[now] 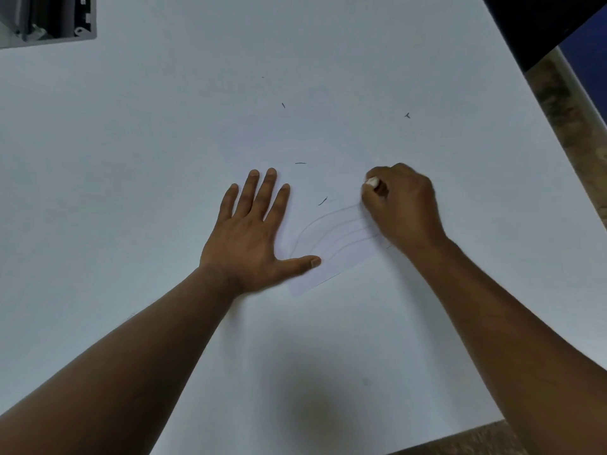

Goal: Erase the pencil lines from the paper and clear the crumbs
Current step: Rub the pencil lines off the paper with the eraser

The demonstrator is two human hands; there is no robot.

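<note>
One sheet of paper (331, 257) on a white table (164, 133), bearing four faint curved pencil lines (341, 231). Left hand (249, 231) presses it flat, fingers spread straight; right hand (402, 205) pinches one white eraser (372, 182). Four dark crumbs (322, 201) lie scattered nearby.

wide white table (164, 142) left open beyond the paper (341, 257), grey box (49, 21) parked far left corner, dark crumbs (322, 201) scattered between

Paper (331, 257) on table (164, 126), left hand (249, 231) on its left, crumbs (322, 201) behind
</note>
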